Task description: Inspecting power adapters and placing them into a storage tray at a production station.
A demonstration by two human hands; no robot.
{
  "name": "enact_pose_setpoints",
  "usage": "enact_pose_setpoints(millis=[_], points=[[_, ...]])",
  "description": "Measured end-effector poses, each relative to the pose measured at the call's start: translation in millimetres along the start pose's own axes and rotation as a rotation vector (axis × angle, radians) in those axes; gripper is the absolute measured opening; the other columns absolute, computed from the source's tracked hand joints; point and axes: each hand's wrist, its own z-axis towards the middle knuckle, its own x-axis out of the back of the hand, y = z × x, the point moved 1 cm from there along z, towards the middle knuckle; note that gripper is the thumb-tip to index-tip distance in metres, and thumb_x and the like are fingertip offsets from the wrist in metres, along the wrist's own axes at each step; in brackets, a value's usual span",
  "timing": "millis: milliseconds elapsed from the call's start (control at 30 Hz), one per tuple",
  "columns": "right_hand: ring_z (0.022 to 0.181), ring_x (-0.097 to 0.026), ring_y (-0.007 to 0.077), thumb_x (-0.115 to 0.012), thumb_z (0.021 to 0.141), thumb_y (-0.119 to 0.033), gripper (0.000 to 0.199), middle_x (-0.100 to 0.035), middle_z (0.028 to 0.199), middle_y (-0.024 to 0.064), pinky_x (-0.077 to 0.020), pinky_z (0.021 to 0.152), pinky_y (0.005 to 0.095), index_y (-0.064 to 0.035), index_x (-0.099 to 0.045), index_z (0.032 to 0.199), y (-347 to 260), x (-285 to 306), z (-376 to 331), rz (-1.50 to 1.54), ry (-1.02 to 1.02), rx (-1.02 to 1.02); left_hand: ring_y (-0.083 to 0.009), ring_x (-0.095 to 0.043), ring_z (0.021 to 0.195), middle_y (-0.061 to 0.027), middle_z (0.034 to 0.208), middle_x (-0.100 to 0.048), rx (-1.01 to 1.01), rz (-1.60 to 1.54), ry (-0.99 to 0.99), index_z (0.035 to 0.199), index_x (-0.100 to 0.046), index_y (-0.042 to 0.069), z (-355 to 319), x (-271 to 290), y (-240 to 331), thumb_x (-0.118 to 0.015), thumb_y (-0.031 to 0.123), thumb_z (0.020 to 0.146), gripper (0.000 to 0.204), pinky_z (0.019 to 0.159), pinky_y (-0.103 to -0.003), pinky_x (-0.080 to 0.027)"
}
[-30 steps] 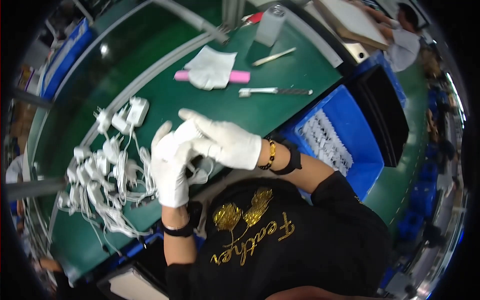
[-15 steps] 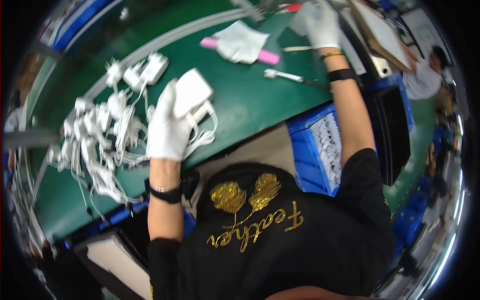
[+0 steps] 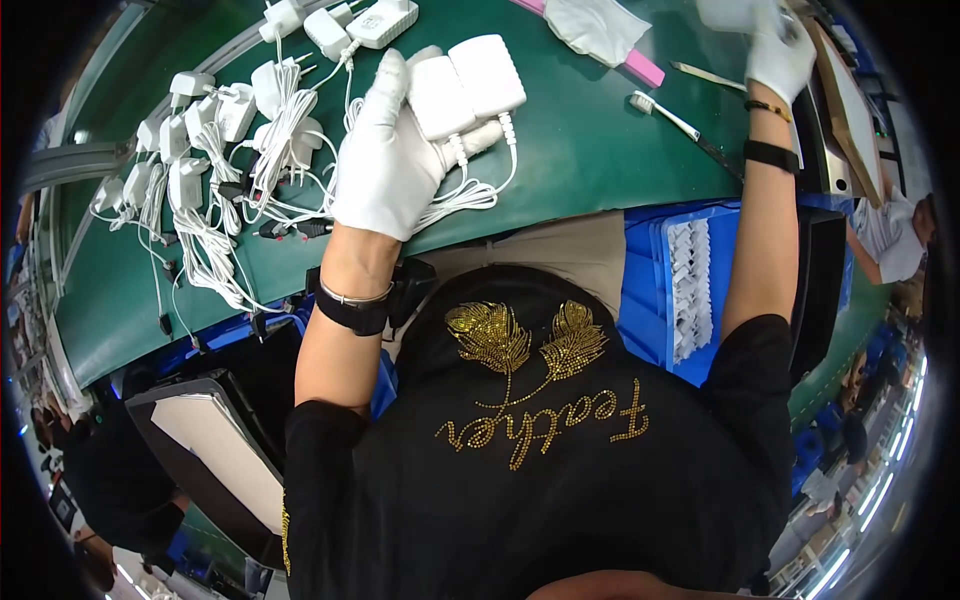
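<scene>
My left hand (image 3: 390, 150), in a white glove, is closed around two white power adapters (image 3: 468, 85) held side by side. Their white cables (image 3: 470, 195) hang in loops below them, over the green table. My right hand (image 3: 785, 55), also gloved, is at the upper right edge of the picture, its fingers curled and partly blurred. A pale, blurred flat thing (image 3: 728, 14) shows beside those fingers; its kind is unclear. To the left of my left hand lies a pile of white power adapters (image 3: 235, 110) with bundled cables (image 3: 205, 245).
On the green table (image 3: 570, 150) are a toothbrush-like brush (image 3: 670, 118), a thin pale stick (image 3: 708, 76), and a white cloth (image 3: 598, 28) over a pink bar (image 3: 643, 69). A blue bin (image 3: 645, 290) with white pieces stands by my right arm. Another person (image 3: 893, 240) is at the right.
My view has shifted, so the table things appear higher and further right. The adapters in my left hand have turned, showing two side by side. My right hand has moved slightly toward me and right.
</scene>
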Motion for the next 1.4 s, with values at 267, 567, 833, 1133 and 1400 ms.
enact_pose_setpoints(millis=[267,567,833,1133,1400], points=[[0.115,-0.059,0.0345,-0.068,0.086,-0.012,0.045,-0.058,0.13,0.023,-0.0469,0.099,0.0408,0.0006,-0.057,0.128,-98,-31,-74,-0.955,-0.143,0.668,-0.0388,-0.06,0.119,-0.0245,0.135,-0.051,-0.044,0.006,0.008,0.143,-0.031,-0.008,-6,-2,-1,-0.049,0.047,0.102,0.071,0.094,-0.051,-0.056],[0.118,-0.053,0.0463,-0.069,0.089,-0.039,0.052,-0.052,0.134,0.0246,-0.0415,0.1,0.0544,-0.0064,-0.061,0.129,-179,-68,-256,-0.224,-0.723,0.703,-0.0369,-0.059,0.121,-0.0242,0.135,-0.051,-0.056,-0.037,0.013,0.142,-0.033,-0.007,-5,1,-5,-0.047,0.044,0.104,0.065,0.096,-0.049,-0.056],[0.12,-0.05,0.0446,-0.069,0.086,-0.042,0.049,-0.05,0.136,0.0236,-0.0415,0.101,0.051,-0.0114,-0.065,0.124,-174,-60,-267,-0.386,-0.76,0.73,-0.0357,-0.059,0.12,-0.0243,0.133,-0.053,-0.113,-0.081,0.019,0.141,-0.034,-0.006,-7,2,-5,-0.045,0.041,0.105,0.06,0.097,-0.048,-0.056],[0.122,-0.049,0.0442,-0.07,0.083,-0.04,0.045,-0.049,0.138,0.0237,-0.0419,0.101,0.0502,-0.0111,-0.068,0.119,-180,-63,-269,-0.356,-0.77,0.643,-0.0368,-0.059,0.119,-0.0245,0.132,-0.053,-0.096,-0.022,0.046,0.14,-0.036,-0.007,-7,3,-4,-0.046,0.042,0.105,0.061,0.097,-0.049,-0.055],[0.123,-0.048,0.0447,-0.069,0.083,-0.039,0.045,-0.049,0.14,0.0209,-0.0415,0.102,0.0502,-0.0087,-0.069,0.117,-177,-69,-274,-0.289,-0.682,0.609,-0.0374,-0.058,0.12,-0.0254,0.133,-0.052,-0.077,-0.063,0.031,0.139,-0.036,-0.007,-6,4,-7,-0.045,0.042,0.105,0.061,0.098,-0.05,-0.055]])
